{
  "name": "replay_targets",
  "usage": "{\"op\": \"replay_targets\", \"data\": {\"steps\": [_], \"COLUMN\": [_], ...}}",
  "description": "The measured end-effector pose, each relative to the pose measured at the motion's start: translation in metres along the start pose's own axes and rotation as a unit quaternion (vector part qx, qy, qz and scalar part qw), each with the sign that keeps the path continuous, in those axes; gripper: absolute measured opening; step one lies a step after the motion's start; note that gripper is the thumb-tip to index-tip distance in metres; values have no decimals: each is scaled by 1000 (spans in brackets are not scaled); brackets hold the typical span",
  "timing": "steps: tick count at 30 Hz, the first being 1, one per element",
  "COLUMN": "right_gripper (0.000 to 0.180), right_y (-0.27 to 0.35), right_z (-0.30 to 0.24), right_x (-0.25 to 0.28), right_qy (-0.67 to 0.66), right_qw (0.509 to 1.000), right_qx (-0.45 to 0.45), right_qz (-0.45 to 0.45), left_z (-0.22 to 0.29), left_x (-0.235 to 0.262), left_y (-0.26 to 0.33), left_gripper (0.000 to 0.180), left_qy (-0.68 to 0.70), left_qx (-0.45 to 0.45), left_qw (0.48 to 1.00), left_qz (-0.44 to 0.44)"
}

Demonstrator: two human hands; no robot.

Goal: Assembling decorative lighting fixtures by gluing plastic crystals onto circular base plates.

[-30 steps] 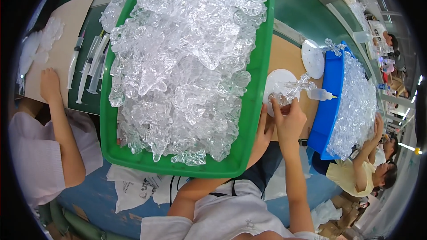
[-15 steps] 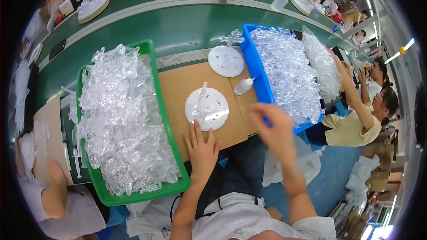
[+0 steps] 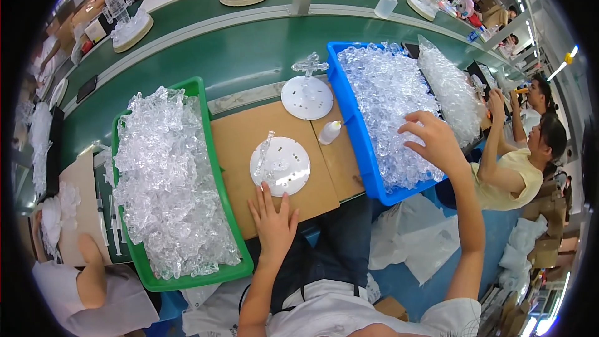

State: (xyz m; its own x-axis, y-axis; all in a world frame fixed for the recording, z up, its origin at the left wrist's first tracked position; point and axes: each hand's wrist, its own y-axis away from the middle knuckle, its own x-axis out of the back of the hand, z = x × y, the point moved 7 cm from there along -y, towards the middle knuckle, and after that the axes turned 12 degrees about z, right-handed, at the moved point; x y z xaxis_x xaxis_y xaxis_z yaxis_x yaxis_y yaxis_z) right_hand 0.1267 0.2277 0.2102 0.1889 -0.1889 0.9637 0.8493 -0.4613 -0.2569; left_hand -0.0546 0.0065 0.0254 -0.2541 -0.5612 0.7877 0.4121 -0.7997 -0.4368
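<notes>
The brown cardboard sheet (image 3: 240, 143) on the desk serves as the landmark here. On its middle lies a white round perforated disc (image 3: 281, 166), with a clear plastic piece (image 3: 264, 151) standing tilted on the disc's left part. The person's left hand (image 3: 273, 221) lies flat, palm down, on the near edge of the cardboard just below that disc; its fingers (image 3: 267, 198) are spread and straight, holding nothing, their tips close to the disc's rim or just touching it; the view does not settle which.

Right of the cardboard stands a blue bin (image 3: 357, 131) heaped with clear plastic parts (image 3: 387, 106). The right hand (image 3: 437, 143) hovers over the heap's right side, fingers loosely curled and parted above the parts; whether it has hold of a piece cannot be told from this angle.

On the cardboard's right part, beside the blue bin, lies a small white squeeze bottle (image 3: 329, 131). At the far edge of the cardboard rests a second white disc (image 3: 307, 97) with a clear cross-shaped piece (image 3: 310, 64) upright on it. Left of the cardboard sits a green bin (image 3: 218, 168) full of clear plastic pieces (image 3: 165, 181). Beyond the cardboard runs a green conveyor belt (image 3: 237, 56). To the far right of the blue bin, another person in a yellow shirt (image 3: 508, 175) is at work.
</notes>
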Motion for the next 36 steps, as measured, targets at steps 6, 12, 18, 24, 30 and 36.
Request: {"op": "replay_targets", "data": {"steps": [6,12,18,24,30,36], "right_gripper": [31,39,35,36,36,36], "right_y": [3,-13,-19,-26,-33,-37], "right_z": [-16,-138,-162,-155,-164,-158], "right_x": [3,-95,-133,-132,-133,-131], "right_qy": [-266,-370,-327,-292,-260,-279], "right_qw": [949,911,928,948,958,953], "right_qx": [-143,-165,-69,-30,50,69], "right_qz": [91,80,165,120,112,94], "left_z": [-5,-3,-3,-7,-7,-3], "left_x": [0,-4,-4,-3,-5,-4], "left_y": [2,-1,-1,2,0,-7], "left_gripper": [43,44,43,44,47,60], "left_qy": [-21,-4,-2,9,-10,-33], "left_qx": [13,20,12,11,17,31], "left_qw": [1000,1000,1000,1000,999,998], "left_qz": [-17,-20,-16,-17,-30,-32]}}
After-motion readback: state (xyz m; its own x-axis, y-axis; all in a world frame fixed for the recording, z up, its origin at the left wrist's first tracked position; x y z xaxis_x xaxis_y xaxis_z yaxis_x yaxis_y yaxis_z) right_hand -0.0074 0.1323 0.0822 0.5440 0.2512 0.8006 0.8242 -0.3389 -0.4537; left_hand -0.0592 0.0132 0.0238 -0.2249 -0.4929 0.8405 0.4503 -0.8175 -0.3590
